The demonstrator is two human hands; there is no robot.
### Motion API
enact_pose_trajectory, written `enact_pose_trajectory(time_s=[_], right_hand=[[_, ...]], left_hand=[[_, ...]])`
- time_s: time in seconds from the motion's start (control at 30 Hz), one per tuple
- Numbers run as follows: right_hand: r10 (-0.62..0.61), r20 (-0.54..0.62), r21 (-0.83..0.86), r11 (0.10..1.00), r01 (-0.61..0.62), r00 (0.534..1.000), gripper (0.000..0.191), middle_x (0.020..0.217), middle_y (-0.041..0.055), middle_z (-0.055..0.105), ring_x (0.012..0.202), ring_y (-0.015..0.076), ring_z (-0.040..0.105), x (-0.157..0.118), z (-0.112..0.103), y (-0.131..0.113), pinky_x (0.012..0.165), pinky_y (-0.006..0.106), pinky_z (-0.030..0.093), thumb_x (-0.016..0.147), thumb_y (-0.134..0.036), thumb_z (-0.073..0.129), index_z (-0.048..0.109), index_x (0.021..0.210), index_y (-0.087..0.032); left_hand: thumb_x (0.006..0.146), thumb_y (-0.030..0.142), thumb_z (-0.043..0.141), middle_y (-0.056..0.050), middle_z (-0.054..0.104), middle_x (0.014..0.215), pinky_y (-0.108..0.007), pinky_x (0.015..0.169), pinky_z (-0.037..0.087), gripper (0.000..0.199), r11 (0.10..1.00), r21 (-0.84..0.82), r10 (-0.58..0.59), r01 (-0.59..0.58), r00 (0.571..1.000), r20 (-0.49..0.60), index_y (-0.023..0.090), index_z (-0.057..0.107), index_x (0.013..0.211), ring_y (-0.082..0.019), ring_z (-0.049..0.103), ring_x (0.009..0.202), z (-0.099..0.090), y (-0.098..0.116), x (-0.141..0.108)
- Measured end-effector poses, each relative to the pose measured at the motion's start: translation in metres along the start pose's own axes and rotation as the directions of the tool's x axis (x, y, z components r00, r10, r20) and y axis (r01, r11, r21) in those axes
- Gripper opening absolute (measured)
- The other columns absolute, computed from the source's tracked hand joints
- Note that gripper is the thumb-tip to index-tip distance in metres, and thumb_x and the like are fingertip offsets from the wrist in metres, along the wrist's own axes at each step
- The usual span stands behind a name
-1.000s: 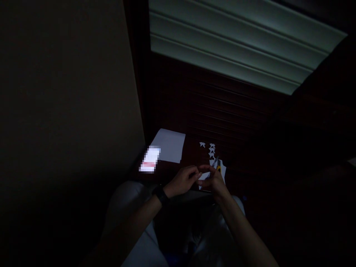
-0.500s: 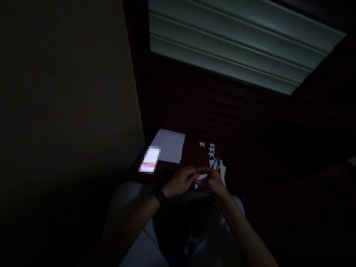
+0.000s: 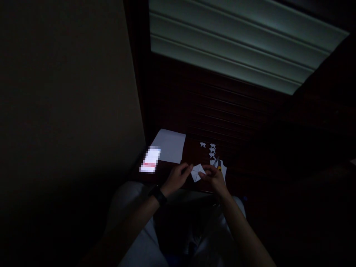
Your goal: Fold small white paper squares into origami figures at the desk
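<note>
A small white square of paper [image 3: 197,172] with crossing crease lines is held up over the near edge of the dark table. My left hand [image 3: 178,177], a dark watch on its wrist, pinches the paper's left corner. From the other side, my right hand [image 3: 216,178] grips its right part, the thumb lying on the face. Just beyond my right hand lie scissors [image 3: 216,161] and a yellow-handled tool [image 3: 219,167], probably a cutter, on loose white paper [image 3: 223,171]. Several small folded paper figures [image 3: 212,150] stand in a column behind them, with another one [image 3: 203,144] to their left.
A stack of white sheets [image 3: 171,146] lies on the table's left side, overlapped by a glowing phone [image 3: 150,159] with a blurred screen. A wall [image 3: 69,92] rises at the left. Dark slatted panelling [image 3: 222,115] stands behind the table. My knees are under its near edge.
The hands, close together before, have moved slightly apart. The creased paper square, mostly hidden earlier, now shows its face between them.
</note>
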State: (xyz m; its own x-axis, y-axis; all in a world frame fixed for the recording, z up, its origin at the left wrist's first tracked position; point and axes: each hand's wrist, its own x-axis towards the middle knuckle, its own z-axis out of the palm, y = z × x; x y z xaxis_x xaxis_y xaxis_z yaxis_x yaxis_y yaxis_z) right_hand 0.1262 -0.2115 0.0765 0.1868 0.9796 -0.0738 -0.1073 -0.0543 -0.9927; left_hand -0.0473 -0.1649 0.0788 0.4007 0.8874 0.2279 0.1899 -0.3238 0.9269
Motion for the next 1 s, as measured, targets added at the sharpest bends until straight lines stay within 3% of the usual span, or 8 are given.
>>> enact_pose_trajectory(time_s=[0.2, 0.47, 0.77, 0.87, 1.0], right_hand=[[0.000, -0.006, -0.011, 1.000, 0.000, 1.000, 0.034, 0.057, -0.0039, 0.057, 0.051, 0.0118, 0.052, -0.002, 0.008, -0.005, 0.052, 0.025, 0.041, 0.057, -0.034, 0.076, 0.064, 0.085, -0.018], [0.028, -0.001, -0.035, 0.999, -0.028, 1.000, 0.031, 0.061, -0.0010, 0.062, 0.055, 0.0145, 0.058, -0.003, 0.008, -0.003, 0.055, 0.027, 0.044, 0.060, -0.036, 0.074, 0.066, 0.084, -0.017], [0.059, -0.034, 0.034, 0.998, -0.058, 0.998, 0.031, 0.056, 0.0000, 0.064, 0.048, 0.0160, 0.057, -0.006, 0.015, 0.010, 0.049, 0.028, 0.043, 0.059, -0.038, 0.074, 0.065, 0.082, -0.018], [0.040, -0.009, 0.047, 0.998, -0.039, 0.999, 0.029, 0.057, -0.0006, 0.063, 0.047, 0.0142, 0.055, -0.008, 0.018, 0.011, 0.048, 0.026, 0.041, 0.061, -0.038, 0.073, 0.065, 0.080, -0.018], [0.063, 0.054, -0.029, 0.998, -0.062, 0.997, 0.028, 0.056, -0.0010, 0.059, 0.044, 0.0115, 0.050, -0.010, 0.016, 0.010, 0.045, 0.023, 0.037, 0.063, -0.040, 0.072, 0.065, 0.077, -0.016]], left_hand=[[0.080, 0.049, 0.049, 0.002, 0.055, 0.065, -0.022, 0.056, 0.035, 0.035, 0.999, 0.006, -0.040, 0.041, 0.998, -0.046, 0.016, 0.056, 0.071, -0.012, 0.049, 0.062, 0.005, -0.005, -0.001], [0.071, 0.048, 0.061, 0.002, 0.054, 0.057, -0.020, 0.050, 0.036, 0.035, 0.946, -0.285, -0.149, 0.152, 0.988, 0.032, 0.014, 0.052, 0.063, -0.010, 0.049, 0.053, 0.011, -0.013, -0.001], [0.068, 0.040, 0.065, 0.005, 0.047, 0.048, -0.019, 0.044, 0.028, 0.033, 0.882, -0.389, -0.267, 0.265, 0.962, 0.051, 0.015, 0.046, 0.056, -0.008, 0.043, 0.045, 0.009, -0.012, -0.002], [0.071, 0.039, 0.062, 0.004, 0.049, 0.055, -0.020, 0.048, 0.032, 0.030, 0.890, -0.390, -0.222, 0.236, 0.972, 0.082, 0.015, 0.048, 0.060, -0.009, 0.046, 0.051, 0.006, -0.012, 0.000], [0.077, 0.040, 0.055, 0.003, 0.051, 0.060, -0.021, 0.054, 0.034, 0.029, 0.963, -0.254, -0.089, 0.089, 0.996, 0.013, 0.014, 0.053, 0.063, -0.010, 0.046, 0.058, 0.006, -0.013, -0.001]])
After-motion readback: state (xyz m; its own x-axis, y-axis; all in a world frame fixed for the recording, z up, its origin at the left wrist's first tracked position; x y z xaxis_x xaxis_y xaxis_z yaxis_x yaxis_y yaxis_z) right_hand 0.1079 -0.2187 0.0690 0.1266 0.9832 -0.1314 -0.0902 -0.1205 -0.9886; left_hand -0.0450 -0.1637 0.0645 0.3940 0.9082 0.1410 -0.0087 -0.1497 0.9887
